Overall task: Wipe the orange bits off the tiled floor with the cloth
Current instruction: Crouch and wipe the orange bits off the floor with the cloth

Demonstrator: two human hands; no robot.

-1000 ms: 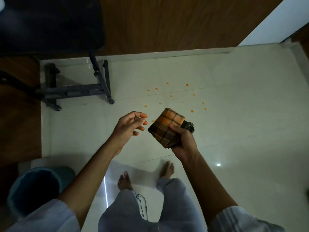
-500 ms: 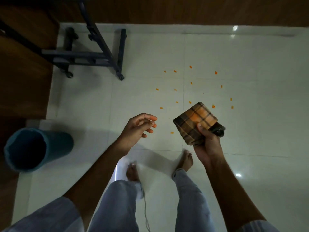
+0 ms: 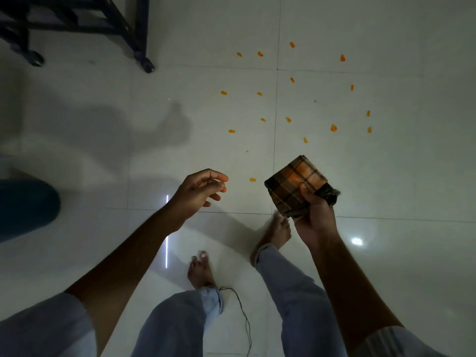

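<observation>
The right hand (image 3: pixel 315 220) grips a folded checked cloth (image 3: pixel 296 185), thumb pressed on its top, held above the pale tiled floor (image 3: pixel 386 176). The left hand (image 3: pixel 199 193) hangs empty beside it, fingers loosely curled and apart. Orange bits (image 3: pixel 288 119) lie scattered on the tiles farther out, one just between the hands.

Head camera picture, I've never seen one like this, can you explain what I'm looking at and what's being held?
The camera sits on a person's head and looks down, so you see their own arms, legs and bare feet. The right hand holds a folded plaid cloth above the floor. The left hand is empty, fingers loosely curled. Small orange bits lie scattered on the pale tiled floor ahead, not yet wiped. A dark metal stand is at top left and a blue bin at the left edge.
</observation>
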